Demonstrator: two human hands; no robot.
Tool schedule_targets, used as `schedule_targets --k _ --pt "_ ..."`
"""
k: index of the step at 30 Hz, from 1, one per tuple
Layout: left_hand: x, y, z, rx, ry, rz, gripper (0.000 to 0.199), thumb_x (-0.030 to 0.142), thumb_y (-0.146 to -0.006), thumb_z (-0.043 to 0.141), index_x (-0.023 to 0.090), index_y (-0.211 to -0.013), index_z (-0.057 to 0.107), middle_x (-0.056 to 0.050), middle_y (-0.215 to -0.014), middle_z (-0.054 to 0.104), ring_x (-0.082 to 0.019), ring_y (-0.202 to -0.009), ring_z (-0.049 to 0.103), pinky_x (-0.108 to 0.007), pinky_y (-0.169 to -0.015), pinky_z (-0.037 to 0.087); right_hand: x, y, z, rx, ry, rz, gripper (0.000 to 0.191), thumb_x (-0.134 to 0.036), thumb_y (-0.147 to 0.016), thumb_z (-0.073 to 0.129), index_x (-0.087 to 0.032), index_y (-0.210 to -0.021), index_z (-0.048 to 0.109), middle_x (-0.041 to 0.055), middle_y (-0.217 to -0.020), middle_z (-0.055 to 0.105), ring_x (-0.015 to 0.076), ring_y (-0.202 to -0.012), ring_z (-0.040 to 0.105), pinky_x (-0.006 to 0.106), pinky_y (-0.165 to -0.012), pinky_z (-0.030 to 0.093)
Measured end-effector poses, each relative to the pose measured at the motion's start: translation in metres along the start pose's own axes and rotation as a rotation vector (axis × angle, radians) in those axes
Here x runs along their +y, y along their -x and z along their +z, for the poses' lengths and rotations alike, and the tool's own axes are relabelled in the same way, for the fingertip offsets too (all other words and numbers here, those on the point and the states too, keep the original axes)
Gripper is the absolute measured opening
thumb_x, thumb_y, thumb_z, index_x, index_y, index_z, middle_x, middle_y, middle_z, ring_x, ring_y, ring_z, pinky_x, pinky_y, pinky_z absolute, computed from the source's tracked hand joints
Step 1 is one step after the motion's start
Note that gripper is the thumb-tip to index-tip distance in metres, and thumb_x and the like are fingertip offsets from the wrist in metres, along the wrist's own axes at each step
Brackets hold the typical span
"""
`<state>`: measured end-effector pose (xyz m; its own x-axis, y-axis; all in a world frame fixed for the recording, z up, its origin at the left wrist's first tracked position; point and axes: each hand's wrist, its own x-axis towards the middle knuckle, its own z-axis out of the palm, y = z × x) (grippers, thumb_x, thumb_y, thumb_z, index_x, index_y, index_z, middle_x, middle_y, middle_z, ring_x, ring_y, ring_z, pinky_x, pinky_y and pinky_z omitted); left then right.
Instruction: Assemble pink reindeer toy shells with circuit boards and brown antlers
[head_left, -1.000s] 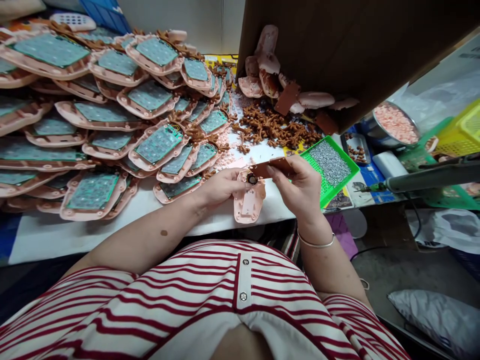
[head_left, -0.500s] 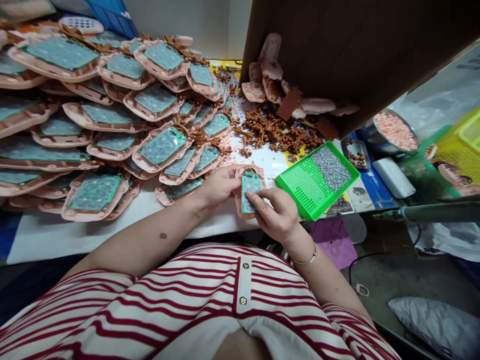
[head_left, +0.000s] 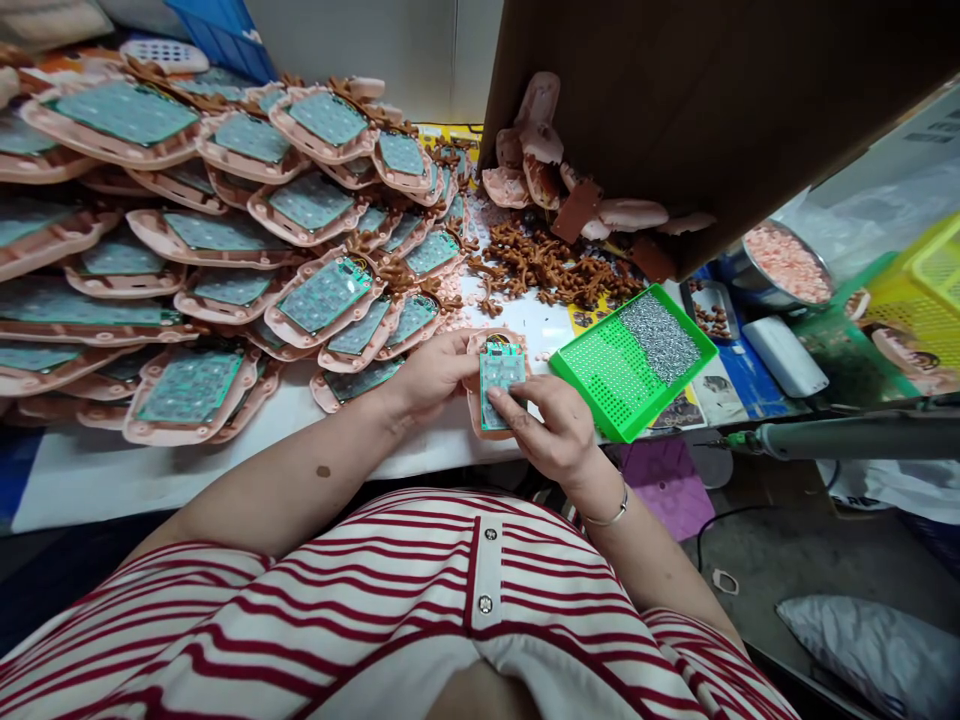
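Observation:
Between my hands, at the table's front edge, is a pink plastic housing half with a green circuit board lying in it. My left hand grips the housing by its left side, fingers partly hidden behind it. My right hand is closed at the lower right of the same piece, its thumb pressed on the board and the other fingers around the right edge. Wires show at the top of the housing. Just right of my right hand stands a green perforated tray with many small silver screws in its far half.
Stacked pink housings with boards fill the left side. Behind lie a heap of brown plastic parts and a brown cardboard box. At right are a metal bowl of pink pieces, a white roll and a grey power screwdriver.
The circuit board and housing have shifted very slightly left in my hands. At the right, the grey tool has swung or slid a little further left into view.

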<state>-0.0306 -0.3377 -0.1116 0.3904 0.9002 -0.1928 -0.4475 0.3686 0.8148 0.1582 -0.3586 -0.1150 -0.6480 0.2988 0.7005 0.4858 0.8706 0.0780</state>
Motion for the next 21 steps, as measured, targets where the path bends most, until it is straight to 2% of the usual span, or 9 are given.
schedule_targets --k 7,10,14,21 --pt "-0.002 -0.002 -0.003 0.020 -0.034 0.046 0.037 0.022 -0.068 0.074 0.014 -0.105 0.074 -0.005 -0.089 0.076 -0.016 -0.076 0.068 -0.024 -0.070 0.051 -0.001 0.005 0.003 -0.006 -0.013 0.073 0.039 -0.014 -0.089 0.059 -0.027 -0.126 0.066 0.0070 -0.097 0.068 0.0177 -0.089 0.064 0.033 -0.074 0.061" --pt "-0.003 -0.002 -0.005 0.035 -0.078 0.081 0.040 0.021 -0.070 0.074 0.015 -0.109 0.073 -0.005 -0.091 0.076 -0.016 -0.075 0.069 -0.025 -0.070 0.053 -0.002 0.007 0.005 0.020 -0.062 0.097 0.044 -0.014 -0.088 0.061 -0.025 -0.131 0.063 0.0084 -0.099 0.067 0.0186 -0.090 0.064 0.034 -0.075 0.061" --pt "-0.003 -0.002 -0.009 0.013 -0.109 0.059 0.043 0.020 -0.069 0.076 0.015 -0.111 0.072 -0.006 -0.092 0.075 -0.018 -0.075 0.070 -0.026 -0.068 0.055 -0.004 0.011 0.006 0.034 -0.100 0.118 0.050 -0.012 -0.087 0.060 -0.024 -0.136 0.059 0.0093 -0.101 0.067 0.0197 -0.092 0.065 0.036 -0.077 0.062" --pt "-0.004 -0.002 -0.010 -0.005 -0.079 0.072 0.034 0.019 -0.072 0.073 0.014 -0.105 0.075 -0.006 -0.091 0.076 -0.016 -0.082 0.069 -0.023 -0.077 0.053 -0.008 0.012 0.007 0.053 -0.129 0.195 0.050 -0.013 -0.088 0.057 -0.024 -0.137 0.058 0.0102 -0.102 0.068 0.0205 -0.093 0.067 0.036 -0.076 0.063"
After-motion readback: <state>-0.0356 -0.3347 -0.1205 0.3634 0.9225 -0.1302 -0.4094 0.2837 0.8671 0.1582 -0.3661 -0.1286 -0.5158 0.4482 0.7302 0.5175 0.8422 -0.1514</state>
